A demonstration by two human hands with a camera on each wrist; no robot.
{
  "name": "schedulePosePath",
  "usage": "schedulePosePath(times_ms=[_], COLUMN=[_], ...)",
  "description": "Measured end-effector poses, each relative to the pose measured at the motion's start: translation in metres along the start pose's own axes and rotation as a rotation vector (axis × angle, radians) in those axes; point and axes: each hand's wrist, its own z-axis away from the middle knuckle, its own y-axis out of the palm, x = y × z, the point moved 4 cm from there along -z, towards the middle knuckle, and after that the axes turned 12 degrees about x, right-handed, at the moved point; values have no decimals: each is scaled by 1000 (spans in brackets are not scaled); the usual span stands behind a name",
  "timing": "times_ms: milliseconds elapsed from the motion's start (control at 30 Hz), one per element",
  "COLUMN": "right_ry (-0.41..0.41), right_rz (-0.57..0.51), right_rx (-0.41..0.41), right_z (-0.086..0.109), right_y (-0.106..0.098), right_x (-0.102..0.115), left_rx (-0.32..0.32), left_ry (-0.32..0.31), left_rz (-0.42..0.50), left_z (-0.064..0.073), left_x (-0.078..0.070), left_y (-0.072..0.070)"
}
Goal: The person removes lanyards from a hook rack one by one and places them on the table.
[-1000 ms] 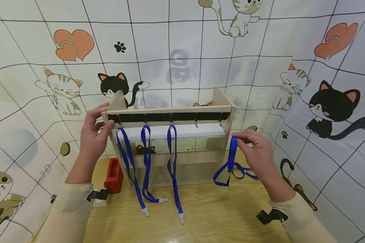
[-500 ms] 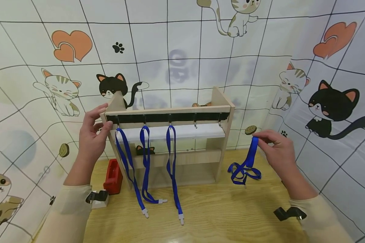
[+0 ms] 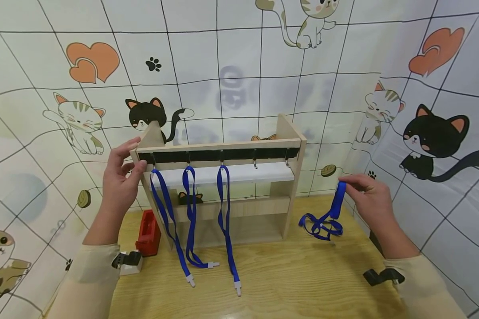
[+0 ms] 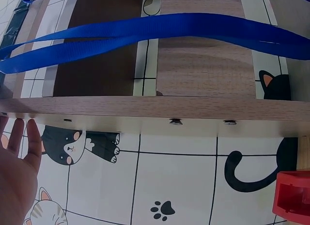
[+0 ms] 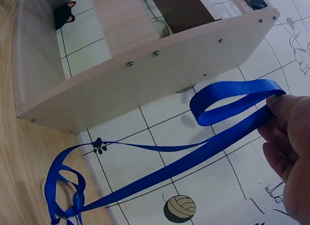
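A pale wooden rack point(image 3: 223, 206) with a black strip point(image 3: 239, 153) of hooks stands on the table. Three blue lanyards point(image 3: 225, 212) hang from its left and middle hooks, their white clips low in front; the two right hooks are bare. My left hand point(image 3: 121, 175) rests against the rack's upper left side, thumb at the front edge; the left wrist view shows straight fingers point(image 4: 34, 142) touching the panel. Right of the rack, my right hand point(image 3: 369, 199) pinches another blue lanyard point(image 3: 337, 201) by its upper end between thumb and fingertips. Its lower part lies in loose loops near the table.
A red tape dispenser point(image 3: 148, 232) stands left of the rack, beside a small white object point(image 3: 131, 266) partly behind the left wrist strap. Cat-printed cloth point(image 3: 239, 53) surrounds the wooden table point(image 3: 263, 283) at the back and sides.
My right hand has moved right, away from the rack, carrying the lanyard, whose loops now gather farther right. My left hand stays at the rack's side.
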Motion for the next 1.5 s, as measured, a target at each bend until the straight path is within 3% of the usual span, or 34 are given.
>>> schedulePosePath(times_ms=[233,567,867,1233,1500], right_ry=[49,106,206,226,186], right_rz=[19,60,83,-7,31], right_rx=[62,170,313,489,512], right_z=[6,21,33,41,42], right_y=[8,14,26,56,80], right_x=[-18,-60,-93,-119,-135], left_rx=[5,-3,-12,-15,-15], left_ry=[3,9,-2,-10,-16], left_rz=[-1,-4,-8,-24,-22], left_z=[0,0,-1,-2,0], left_x=[1,-2,-3,-3,-2], left_y=[1,1,1,0,1])
